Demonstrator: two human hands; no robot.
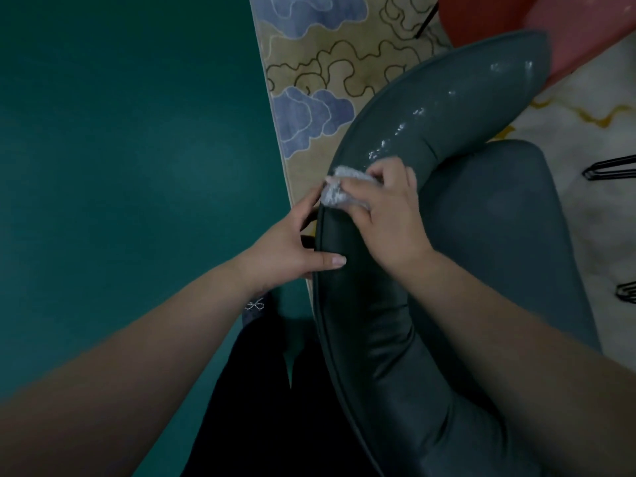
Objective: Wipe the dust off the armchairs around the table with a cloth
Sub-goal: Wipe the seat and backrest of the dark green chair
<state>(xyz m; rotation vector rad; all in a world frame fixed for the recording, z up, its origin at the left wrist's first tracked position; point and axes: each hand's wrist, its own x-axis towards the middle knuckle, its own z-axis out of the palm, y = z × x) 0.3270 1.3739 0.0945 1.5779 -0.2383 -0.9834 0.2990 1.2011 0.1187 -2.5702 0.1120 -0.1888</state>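
Gripping a bunched grey cloth [339,189], the right hand [385,218] is seen pressed down on the curved top edge of the backrest of a dark grey-green armchair [457,108]; fingers are curled over the cloth, w/ the thumb side toward the chair's outer rim. Cloth is thus located on the backrest top, approx. where the curve bends, touching the upholstery and mostly covered by the fingers. Wet-looking shiny streaks [413,132] are visible along the backrest beyond the cloth, toward the far end of the arm.

Left hand [292,249] is placed on the outer edge of the same backrest, just beside the right hand: thumb laid flat across the top of the padding, other fingers wrapped round the back side & partly hidden, so the chair edge is being grasped. Tip of one left finger is near the cloth, contact can't be told.

Seat cushion [499,215] of the armchair is seen to the right, below the backrest. A patterned rug [309,80] w/ blue cloud shapes lies under the chair, bordered by a teal floor [120,149]. A red-pink chair [557,25] is partly in view at top right. Black wire legs [609,166] are visible at the right edge. Dark trousers [258,390] are seen at bottom centre.
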